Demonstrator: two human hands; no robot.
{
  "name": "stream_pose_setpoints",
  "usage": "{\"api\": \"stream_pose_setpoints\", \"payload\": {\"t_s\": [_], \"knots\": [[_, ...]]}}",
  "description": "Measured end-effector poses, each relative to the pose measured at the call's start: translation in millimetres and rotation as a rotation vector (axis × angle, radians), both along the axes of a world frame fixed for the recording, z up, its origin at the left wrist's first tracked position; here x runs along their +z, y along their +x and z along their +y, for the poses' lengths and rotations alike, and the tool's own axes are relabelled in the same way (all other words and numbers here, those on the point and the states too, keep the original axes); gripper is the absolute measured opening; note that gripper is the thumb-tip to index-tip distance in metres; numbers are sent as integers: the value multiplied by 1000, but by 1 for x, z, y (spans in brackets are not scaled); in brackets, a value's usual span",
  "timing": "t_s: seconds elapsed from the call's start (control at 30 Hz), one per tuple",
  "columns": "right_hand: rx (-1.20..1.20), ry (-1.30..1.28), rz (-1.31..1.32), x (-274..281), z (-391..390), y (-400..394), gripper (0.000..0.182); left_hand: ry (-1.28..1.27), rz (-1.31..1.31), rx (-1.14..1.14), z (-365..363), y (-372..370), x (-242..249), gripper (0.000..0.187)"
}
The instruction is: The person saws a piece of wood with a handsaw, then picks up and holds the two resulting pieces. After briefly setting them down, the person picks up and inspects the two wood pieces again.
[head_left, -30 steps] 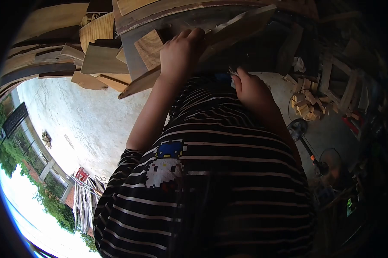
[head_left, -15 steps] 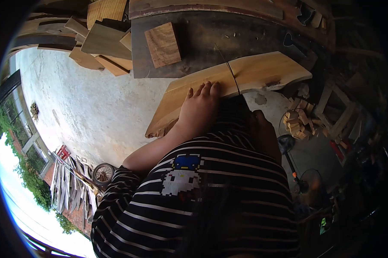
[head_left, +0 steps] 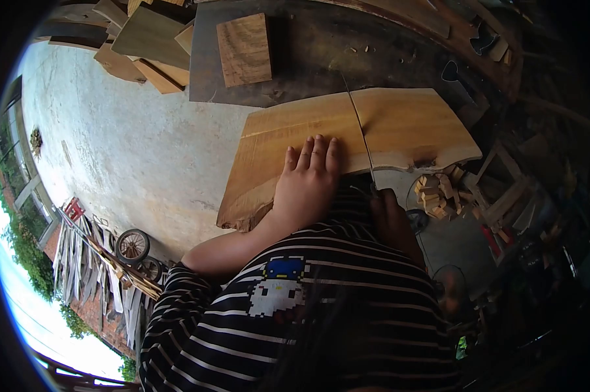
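Note:
A yellowish wooden board (head_left: 269, 147) with a rough, wavy near edge lies partly on the dark work table. My left hand (head_left: 310, 179) rests flat on it, fingers spread, left of the cut line. Across the board runs the thin blade of a hand saw (head_left: 363, 135), seen almost edge-on. In shadow near my body, my right hand (head_left: 391, 212) is closed at the blade's near end; its grip on the saw handle is mostly hidden. The board's right part (head_left: 416, 124) lies beyond the blade, with a dark knot near its edge.
A brown wood block (head_left: 244, 50) sits on the dark table (head_left: 301, 59), near small wood chips. Planks (head_left: 154, 39) are piled at upper left. Offcuts (head_left: 438, 195) and a wooden frame (head_left: 504, 183) lie at right. A wheel (head_left: 132, 246) stands on the concrete floor (head_left: 131, 137).
The view has shifted, showing the board more from above and lower in the picture. My right hand appears lower, with more blade showing near it. My left hand stays on the board.

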State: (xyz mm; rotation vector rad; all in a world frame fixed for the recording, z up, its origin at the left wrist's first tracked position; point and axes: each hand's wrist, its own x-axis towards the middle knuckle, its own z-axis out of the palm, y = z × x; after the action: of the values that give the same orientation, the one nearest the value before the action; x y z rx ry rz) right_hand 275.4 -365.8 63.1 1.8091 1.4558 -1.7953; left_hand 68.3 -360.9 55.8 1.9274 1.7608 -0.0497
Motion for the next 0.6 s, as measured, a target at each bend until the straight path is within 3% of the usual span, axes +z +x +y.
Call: {"api": "stream_pose_setpoints", "payload": {"t_s": [0.17,0.4,0.47,0.57,0.6], "knots": [[-26,177,90,-40,-16,10,34,54,19,1,-4,4,-3,50],[-175,219,172,-26,3,-9,29,50,-38,42,26,-9,9,37],[-131,291,177,-19,13,-14,28,54,-113,74,44,-14,8,27],[-91,413,147,-23,25,-23,27,-32,-120,81,77,-17,14,28],[-109,426,147,-21,31,-27,27,106,-151,103,83,-18,9,28]]}}
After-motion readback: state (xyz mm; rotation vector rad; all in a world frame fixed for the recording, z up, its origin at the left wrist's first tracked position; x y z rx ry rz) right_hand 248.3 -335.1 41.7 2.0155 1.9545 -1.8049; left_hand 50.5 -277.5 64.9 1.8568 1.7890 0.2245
